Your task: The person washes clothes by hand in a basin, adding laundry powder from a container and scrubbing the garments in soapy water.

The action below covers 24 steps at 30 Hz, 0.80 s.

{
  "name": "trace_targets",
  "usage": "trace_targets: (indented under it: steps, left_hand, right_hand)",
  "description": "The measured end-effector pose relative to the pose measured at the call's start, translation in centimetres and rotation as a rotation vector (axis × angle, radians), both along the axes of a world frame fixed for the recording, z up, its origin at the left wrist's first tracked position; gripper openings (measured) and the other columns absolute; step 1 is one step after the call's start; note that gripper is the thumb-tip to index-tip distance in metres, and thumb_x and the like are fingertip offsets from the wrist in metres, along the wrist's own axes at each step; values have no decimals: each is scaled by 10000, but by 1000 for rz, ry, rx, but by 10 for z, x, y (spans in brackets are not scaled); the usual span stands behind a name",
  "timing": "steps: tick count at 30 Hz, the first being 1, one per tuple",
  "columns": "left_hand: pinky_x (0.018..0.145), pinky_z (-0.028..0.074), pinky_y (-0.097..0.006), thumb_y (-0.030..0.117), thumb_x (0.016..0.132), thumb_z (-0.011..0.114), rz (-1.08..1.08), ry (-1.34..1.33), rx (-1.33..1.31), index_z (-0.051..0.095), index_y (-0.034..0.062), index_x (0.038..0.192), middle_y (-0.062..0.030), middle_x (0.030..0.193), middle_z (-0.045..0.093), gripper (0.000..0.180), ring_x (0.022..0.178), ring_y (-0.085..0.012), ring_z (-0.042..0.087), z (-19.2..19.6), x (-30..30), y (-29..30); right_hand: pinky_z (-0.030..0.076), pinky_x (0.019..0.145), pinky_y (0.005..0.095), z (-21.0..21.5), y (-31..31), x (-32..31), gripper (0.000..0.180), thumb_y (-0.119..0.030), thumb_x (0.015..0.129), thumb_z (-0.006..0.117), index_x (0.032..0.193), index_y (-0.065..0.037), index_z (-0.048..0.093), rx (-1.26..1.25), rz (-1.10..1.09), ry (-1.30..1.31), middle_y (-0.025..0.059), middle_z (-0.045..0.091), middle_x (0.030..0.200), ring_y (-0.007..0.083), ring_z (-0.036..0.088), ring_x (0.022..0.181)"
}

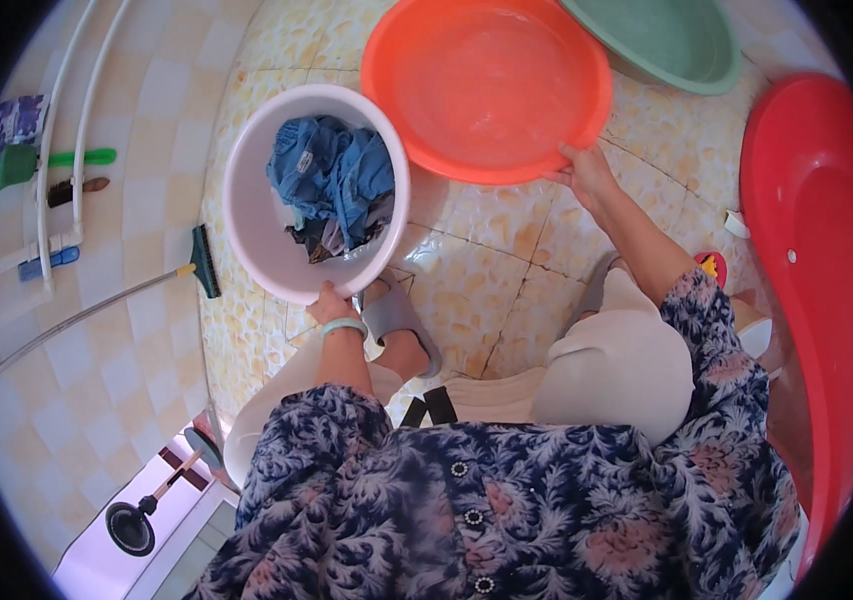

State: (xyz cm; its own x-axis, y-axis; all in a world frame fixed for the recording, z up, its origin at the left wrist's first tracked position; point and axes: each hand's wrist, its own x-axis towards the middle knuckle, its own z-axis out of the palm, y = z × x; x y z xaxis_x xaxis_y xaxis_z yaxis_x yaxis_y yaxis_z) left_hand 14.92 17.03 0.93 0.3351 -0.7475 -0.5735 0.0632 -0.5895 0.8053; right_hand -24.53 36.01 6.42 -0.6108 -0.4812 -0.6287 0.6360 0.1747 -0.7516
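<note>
My left hand (330,302) grips the near rim of a pale pink bucket (250,215) that stands on the tiled floor. Inside it lies a crumpled blue garment (332,172) over some darker cloth. My right hand (587,172) holds the near edge of a wide orange basin (487,85) with water in it, just right of the bucket. A pale green bangle sits on my left wrist. My knees and a grey slipper (397,318) show between the two arms.
A green basin (667,40) lies behind the orange one. A large red tub (812,260) fills the right side. A broom (202,262), green brush (47,160) and white pipes (52,150) line the left wall. A black plunger (132,525) rests at lower left.
</note>
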Motion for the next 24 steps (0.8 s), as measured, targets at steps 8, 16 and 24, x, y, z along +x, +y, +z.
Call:
trace_targets:
  steps: [8, 16, 24]
  left_hand:
    - [664, 539, -406, 44, 773, 553, 57, -126, -24, 375, -36, 1157, -183, 1058, 512, 430, 865, -299, 583, 9, -12, 9]
    - [823, 445, -367, -20, 718, 515, 107, -154, -50, 412, -50, 1180, -172, 1106, 518, 474, 969, -283, 536, 12, -5, 19]
    - [844, 423, -369, 59, 704, 548, -56, -483, 3, 445, -58, 1154, -183, 1060, 552, 476, 959, -293, 546, 33, -22, 16]
  right_hand:
    - [546, 586, 351, -1, -62, -42, 327, -133, 850, 484, 1156, -31, 433, -19, -40, -66, 143, 554, 1065, 252, 599, 840]
    - [540, 546, 359, 22, -123, -62, 341, -136, 831, 495, 1146, -21, 438, 45, -50, 5, 154, 555, 1050, 260, 600, 792]
    - [504, 698, 359, -23, -138, -37, 419, -294, 845, 538, 1157, -29, 445, -284, -81, -98, 149, 556, 1066, 225, 565, 918]
